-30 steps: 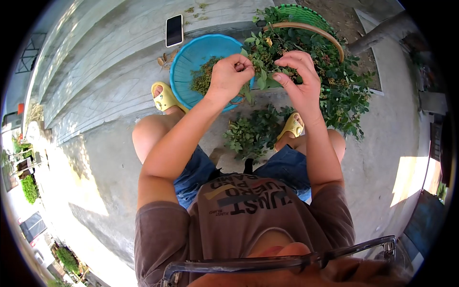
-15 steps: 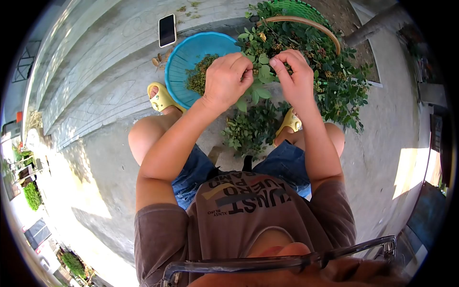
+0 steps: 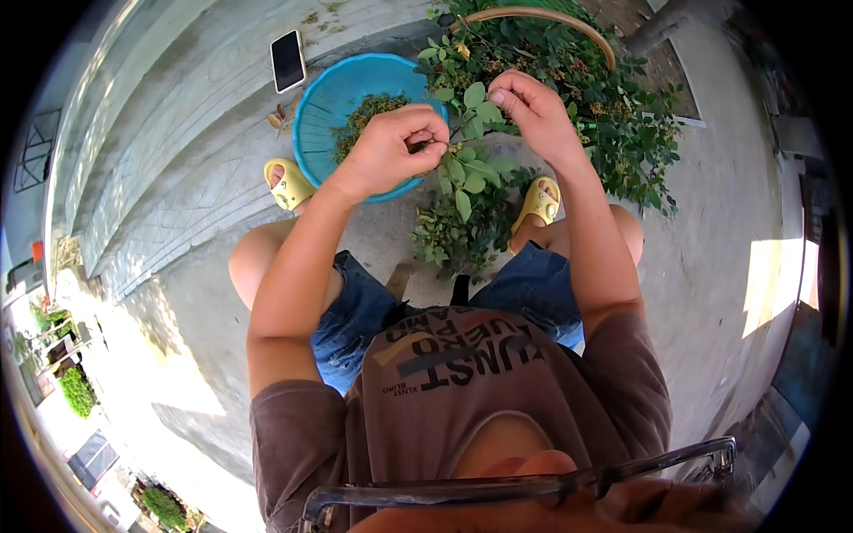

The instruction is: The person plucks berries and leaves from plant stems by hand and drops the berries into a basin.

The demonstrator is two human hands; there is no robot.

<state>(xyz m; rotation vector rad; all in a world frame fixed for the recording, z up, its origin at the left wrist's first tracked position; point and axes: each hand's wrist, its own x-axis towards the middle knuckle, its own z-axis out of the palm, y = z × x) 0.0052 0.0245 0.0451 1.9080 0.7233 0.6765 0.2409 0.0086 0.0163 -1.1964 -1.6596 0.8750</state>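
My left hand (image 3: 386, 153) is closed in a pinch at the stem side of a green leafy sprig (image 3: 475, 173), in front of the blue basin (image 3: 315, 111). My right hand (image 3: 538, 114) pinches the same sprig near its upper leaves, thumb against finger. The exact spot each hand grips is partly hidden by the fingers. Inside the basin lies a heap of small green-brown berry clusters (image 3: 369, 111). Right of the basin is a large pile of leafy branches with berry clusters (image 3: 613, 115), under an arched basket handle (image 3: 542, 12).
A pile of leafy cuttings (image 3: 453, 235) lies on the ground between my feet, which wear yellow clogs (image 3: 289, 185). A phone (image 3: 287, 62) rests on the concrete step (image 3: 204, 115) left of the basin, with dry leaves (image 3: 280, 115) nearby.
My left hand has moved left and slightly down, and my right hand slightly up and left, so they are farther apart. The sprig between them shows more fully. The view has shifted a little.
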